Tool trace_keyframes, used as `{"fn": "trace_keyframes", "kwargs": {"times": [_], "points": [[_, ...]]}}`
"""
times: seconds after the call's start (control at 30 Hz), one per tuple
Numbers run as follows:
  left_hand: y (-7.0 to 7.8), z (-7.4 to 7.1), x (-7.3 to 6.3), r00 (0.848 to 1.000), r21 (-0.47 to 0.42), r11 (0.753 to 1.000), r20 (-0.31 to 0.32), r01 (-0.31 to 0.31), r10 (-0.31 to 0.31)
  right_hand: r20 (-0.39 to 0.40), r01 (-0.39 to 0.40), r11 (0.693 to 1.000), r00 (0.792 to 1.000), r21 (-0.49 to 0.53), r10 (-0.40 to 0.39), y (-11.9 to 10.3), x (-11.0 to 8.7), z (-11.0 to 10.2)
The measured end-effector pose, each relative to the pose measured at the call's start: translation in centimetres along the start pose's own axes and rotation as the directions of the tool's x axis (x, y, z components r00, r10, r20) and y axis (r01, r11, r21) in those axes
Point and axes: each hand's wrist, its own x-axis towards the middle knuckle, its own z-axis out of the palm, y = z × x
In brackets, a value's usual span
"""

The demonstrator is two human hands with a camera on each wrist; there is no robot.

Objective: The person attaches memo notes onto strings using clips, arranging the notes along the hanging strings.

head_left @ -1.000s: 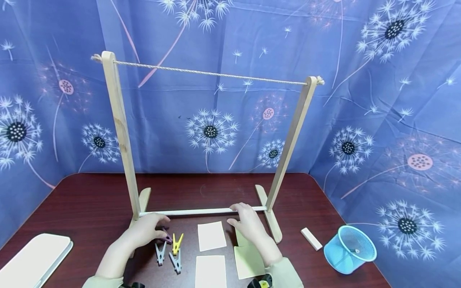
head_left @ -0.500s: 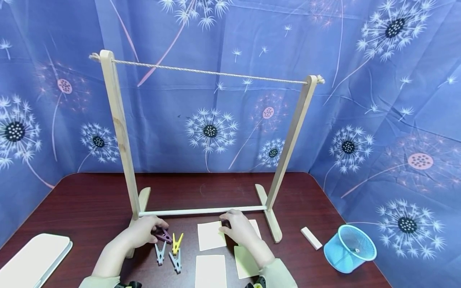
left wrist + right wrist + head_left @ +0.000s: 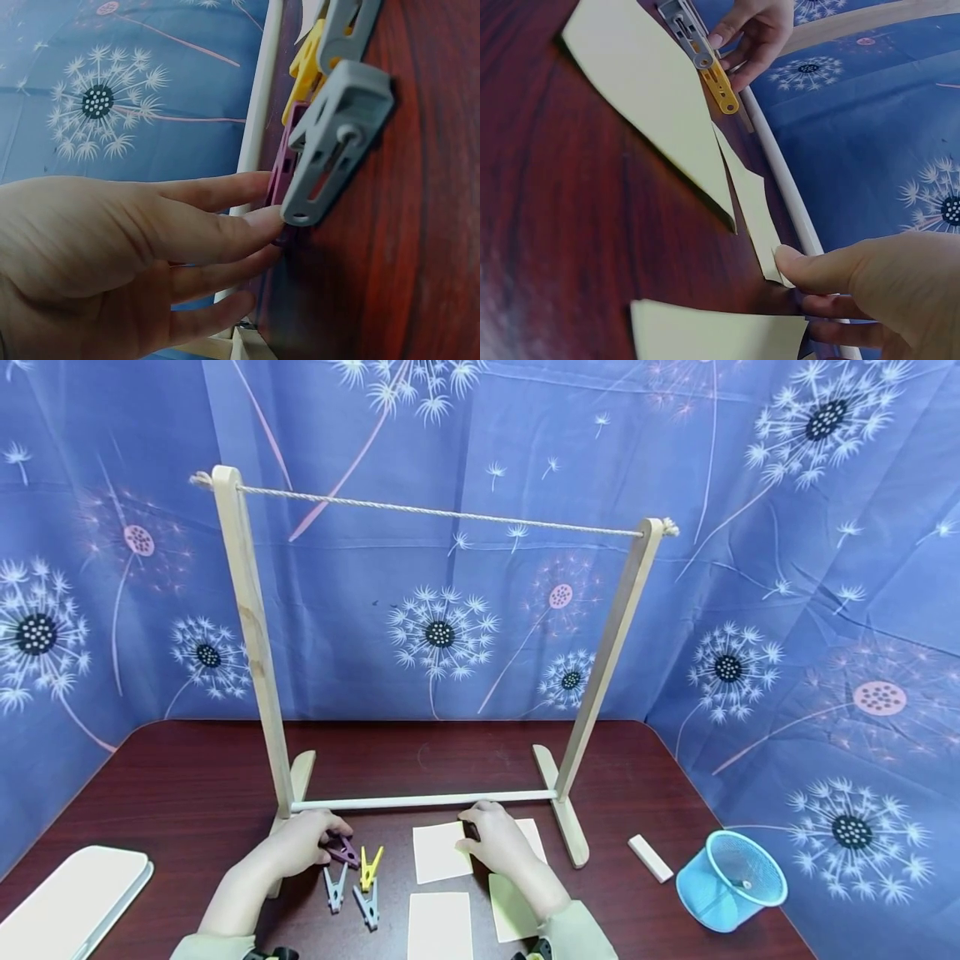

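My left hand [image 3: 300, 843] pinches a purple clothespin [image 3: 345, 852] near the rack's left foot. In the left wrist view, thumb and index finger meet at the purple clothespin [image 3: 283, 169], partly hidden behind a grey one [image 3: 341, 142]. Beside it on the table lie a yellow clothespin [image 3: 371, 867] and two grey clothespins [image 3: 335, 890]. My right hand [image 3: 497, 842] pinches the right edge of a pale paper note [image 3: 437, 855]. Its thumb lies over the paper's edge [image 3: 759, 225] in the right wrist view. Under the right forearm is a yellowish note [image 3: 512, 910].
Behind the hands stands a wooden rack [image 3: 255, 643] with a rope [image 3: 442, 513] across its top and a white bar [image 3: 420, 802] below. Another pale note [image 3: 440, 927] lies in front. A white block [image 3: 650, 858] and blue mesh cup [image 3: 727, 881] stand right; a white case [image 3: 71, 902] left.
My right hand has moved left from the right-hand notes to the middle note's edge, uncovering a pale note behind it. My left hand has closed on the purple clothespin, now more visible.
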Motion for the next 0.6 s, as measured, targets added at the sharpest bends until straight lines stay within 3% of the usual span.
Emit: {"fn": "trace_keyframes", "kwargs": {"times": [0.37,0.6], "points": [[-1.1,1.3,0.1,0.997,0.028,0.999,-0.071,-0.041,0.043,-0.044,-0.003,0.999,0.999,0.042,0.005,0.0,0.1,0.2],[-1.6,1.1,-0.1,0.997,-0.063,0.996,-0.062,-0.059,0.056,-0.054,-0.004,0.992,0.998,0.124,0.010,-0.1,0.0,0.1]]}}
